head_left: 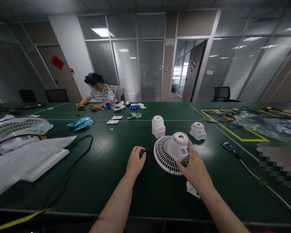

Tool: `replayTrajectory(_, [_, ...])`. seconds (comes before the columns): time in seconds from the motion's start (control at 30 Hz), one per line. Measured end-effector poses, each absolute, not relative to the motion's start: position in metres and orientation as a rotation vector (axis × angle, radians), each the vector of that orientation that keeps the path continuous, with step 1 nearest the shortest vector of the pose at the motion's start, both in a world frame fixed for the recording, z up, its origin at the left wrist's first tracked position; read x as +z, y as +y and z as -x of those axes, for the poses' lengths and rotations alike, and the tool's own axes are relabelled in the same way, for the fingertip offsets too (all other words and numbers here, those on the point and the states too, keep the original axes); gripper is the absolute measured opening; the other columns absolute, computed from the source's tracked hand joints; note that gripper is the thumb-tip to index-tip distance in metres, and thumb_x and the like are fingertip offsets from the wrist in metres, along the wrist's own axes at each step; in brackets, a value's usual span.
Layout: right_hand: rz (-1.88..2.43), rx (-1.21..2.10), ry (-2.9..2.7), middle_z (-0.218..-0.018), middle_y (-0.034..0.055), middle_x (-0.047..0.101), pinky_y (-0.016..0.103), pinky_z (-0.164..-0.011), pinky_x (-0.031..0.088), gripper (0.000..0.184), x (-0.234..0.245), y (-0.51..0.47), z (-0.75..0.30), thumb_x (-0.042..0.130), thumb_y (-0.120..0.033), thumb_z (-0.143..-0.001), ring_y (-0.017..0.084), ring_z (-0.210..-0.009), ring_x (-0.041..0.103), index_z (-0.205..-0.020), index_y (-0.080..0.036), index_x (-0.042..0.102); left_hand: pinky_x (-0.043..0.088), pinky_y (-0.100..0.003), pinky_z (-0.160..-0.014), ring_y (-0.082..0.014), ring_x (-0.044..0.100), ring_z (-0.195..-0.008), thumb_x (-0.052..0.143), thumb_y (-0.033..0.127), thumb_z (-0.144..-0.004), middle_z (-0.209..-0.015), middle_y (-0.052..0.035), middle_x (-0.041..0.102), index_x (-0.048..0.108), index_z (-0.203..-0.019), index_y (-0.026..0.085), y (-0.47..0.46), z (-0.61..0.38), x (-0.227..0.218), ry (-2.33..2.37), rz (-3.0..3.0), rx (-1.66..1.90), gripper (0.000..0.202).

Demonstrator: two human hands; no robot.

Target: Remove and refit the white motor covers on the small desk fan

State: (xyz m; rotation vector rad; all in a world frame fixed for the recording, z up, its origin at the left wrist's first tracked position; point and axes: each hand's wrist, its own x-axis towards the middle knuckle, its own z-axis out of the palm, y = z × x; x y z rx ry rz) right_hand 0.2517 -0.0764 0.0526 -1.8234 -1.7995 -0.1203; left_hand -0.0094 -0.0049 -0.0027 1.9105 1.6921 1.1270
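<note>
My right hand (195, 165) is closed round the side of a white vented fan motor housing (178, 147), thumb low and fingers on its right. That housing is over a round white fan grille (163, 157); whether the two touch or are joined I cannot tell. Left of the grille, my left hand (135, 161) hovers at or near the tabletop, loosely curled, with a gap between thumb and fingers and nothing in it. Two similar white housings stand beyond: a taller one (158, 126) and a lower one (198, 130). A small white piece (193, 189) lies partly under my right forearm.
At left lie a larger fan grille (19, 127), a plastic-wrapped white part (43, 165), a black cable (74, 163) and blue fan blades (81, 123). A white cable with a plug (228, 145) runs along the right. Across the green table (106, 191) sits another person (99, 92).
</note>
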Motion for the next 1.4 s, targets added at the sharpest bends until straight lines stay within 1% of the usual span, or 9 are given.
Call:
replayTrajectory(0.27, [2.020,-0.289,-1.578,-0.128,0.0239,0.052,0.047,-0.095,0.045,0.105,0.040,-0.078,-0.374,0.062,-0.051,-0.073,0.036,-0.112,0.056,-0.150,-0.006,0.009,0.049,-0.040,-0.090,-0.0232,0.058,-0.107,0.051,0.030,-0.086,-0.115,-0.0037,0.061,0.063,-0.107,0.027,-0.005,0.008,-0.005,1.688,-2.038,0.867,0.024])
replayTrajectory(0.5, [2.073,-0.253,-1.428,-0.133,0.0308,0.047,0.047,-0.089,0.046,0.106,0.040,-0.092,-0.439,0.063,-0.053,-0.073,0.041,-0.116,0.054,-0.151,-0.007,0.009,0.050,-0.041,-0.089,-0.0245,0.058,-0.110,0.051,0.032,-0.086,-0.118,-0.0036,0.061,0.062,-0.110,0.028,-0.004,0.010,-0.007,1.678,-2.049,0.830,0.026])
replayTrajectory(0.67, [2.052,-0.332,-1.401,-0.129,0.0260,0.051,0.053,-0.092,0.043,0.094,0.050,-0.091,-0.436,0.052,-0.063,-0.077,0.042,-0.118,0.050,-0.149,-0.010,0.023,0.050,-0.042,-0.089,-0.0251,0.058,-0.110,0.051,0.032,-0.086,-0.118,-0.0040,0.061,0.062,-0.110,0.029,-0.004,0.010,-0.009,1.674,-2.060,0.824,0.027])
replayTrajectory(0.77, [2.021,-0.543,-1.336,-0.123,0.0240,0.054,0.056,-0.092,0.042,0.085,0.067,-0.084,-0.422,0.048,-0.060,-0.080,0.042,-0.113,0.052,-0.147,-0.010,0.027,0.050,-0.042,-0.089,-0.0255,0.058,-0.110,0.051,0.033,-0.086,-0.118,-0.0038,0.061,0.063,-0.109,0.029,-0.003,0.010,-0.010,1.673,-2.065,0.833,0.026])
replayTrajectory(0.93, [1.749,-0.782,-1.389,-0.136,0.0227,0.044,0.050,-0.105,0.032,0.080,0.106,-0.052,-0.387,0.050,-0.049,-0.084,0.037,-0.126,0.040,-0.146,-0.008,0.023,0.048,-0.042,-0.092,-0.0247,0.058,-0.109,0.052,0.032,-0.086,-0.117,-0.0039,0.062,0.063,-0.109,0.029,-0.002,0.010,-0.011,1.656,-2.071,0.843,0.026])
replayTrajectory(1.07, [1.672,-0.590,-1.435,-0.143,0.0196,0.038,0.042,-0.107,0.030,0.080,0.119,0.007,-0.367,0.057,-0.040,-0.081,0.031,-0.131,0.036,-0.145,-0.010,0.020,0.048,-0.043,-0.091,-0.0244,0.058,-0.109,0.052,0.031,-0.086,-0.117,-0.0034,0.062,0.063,-0.109,0.029,-0.001,0.011,-0.012,1.656,-2.080,0.848,0.025])
replayTrajectory(1.2, [1.933,-0.205,-1.267,-0.138,0.0188,0.042,0.032,-0.103,0.034,0.073,0.109,0.074,-0.360,0.056,-0.037,-0.084,0.026,-0.128,0.040,-0.142,-0.009,0.024,0.048,-0.043,-0.092,-0.0243,0.058,-0.108,0.051,0.031,-0.086,-0.115,-0.0042,0.063,0.063,-0.106,0.028,-0.001,0.010,-0.010,1.660,-2.091,0.868,0.024])
replayTrajectory(1.33, [2.085,-0.103,-1.112,-0.132,0.0244,0.043,0.033,-0.097,0.039,0.064,0.089,0.112,-0.364,0.057,-0.031,-0.085,0.028,-0.122,0.046,-0.138,-0.004,0.033,0.049,-0.041,-0.089,-0.0241,0.058,-0.109,0.050,0.032,-0.086,-0.117,-0.0040,0.062,0.063,-0.109,0.029,-0.002,0.011,-0.008,1.676,-2.070,0.857,0.026])
replayTrajectory(1.4, [2.155,-0.075,-1.038,-0.131,0.0209,0.046,0.038,-0.095,0.043,0.056,0.079,0.120,-0.368,0.058,-0.033,-0.088,0.027,-0.116,0.051,-0.134,-0.008,0.041,0.049,-0.041,-0.088,-0.0240,0.058,-0.108,0.050,0.033,-0.087,-0.117,-0.0039,0.062,0.062,-0.109,0.029,-0.002,0.012,-0.007,1.665,-2.066,0.872,0.026])
